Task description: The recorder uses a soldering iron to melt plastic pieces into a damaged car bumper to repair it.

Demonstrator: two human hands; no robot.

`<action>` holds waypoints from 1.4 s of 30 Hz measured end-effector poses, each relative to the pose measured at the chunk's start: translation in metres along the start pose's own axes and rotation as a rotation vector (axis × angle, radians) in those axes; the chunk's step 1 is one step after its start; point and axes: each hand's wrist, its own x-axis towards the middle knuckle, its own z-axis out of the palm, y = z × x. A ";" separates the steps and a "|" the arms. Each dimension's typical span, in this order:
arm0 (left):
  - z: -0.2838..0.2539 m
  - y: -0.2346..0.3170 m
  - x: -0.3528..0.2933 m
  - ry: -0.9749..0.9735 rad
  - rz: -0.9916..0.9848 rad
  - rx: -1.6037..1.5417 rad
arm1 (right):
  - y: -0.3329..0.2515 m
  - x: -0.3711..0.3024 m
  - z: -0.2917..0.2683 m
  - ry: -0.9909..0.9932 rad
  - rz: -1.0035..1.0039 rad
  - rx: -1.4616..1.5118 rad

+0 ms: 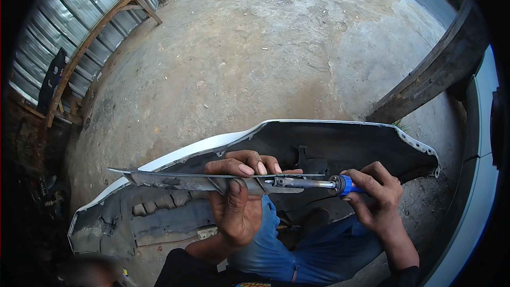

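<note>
My left hand [236, 215] grips a long, thin grey plastic trim strip [172, 182], thumb on the near side and fingers over the far edge. In my right hand [380, 191] is a soldering iron [348, 185], held by its blue handle between thumb and fingers. Its metal barrel points left and its tip is at the right part of the strip; whether it touches is too small to tell. Beneath both hands lies a large car bumper [361, 141], its dark hollow inside facing up and its white rim curving along the far side.
A wooden post [425, 79] slants up at the right, beside a pale car body panel [473, 191]. Corrugated metal sheeting [79, 13] with a wooden frame [101, 24] stands at the far left. Rough concrete ground [249, 53] stretches ahead. My jeans-clad legs [319, 250] are below the bumper.
</note>
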 end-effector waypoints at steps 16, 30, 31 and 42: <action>-0.001 0.002 0.000 0.148 -0.031 0.112 | 0.005 0.000 -0.002 -0.029 -0.049 -0.027; -0.008 0.002 -0.003 0.112 -0.027 0.171 | 0.005 0.000 0.000 -0.030 -0.031 -0.019; -0.007 0.002 -0.002 0.112 -0.028 0.171 | 0.006 0.000 0.000 -0.030 -0.030 -0.018; -0.002 0.003 -0.001 0.085 -0.021 0.110 | 0.004 0.000 -0.001 -0.024 -0.025 -0.028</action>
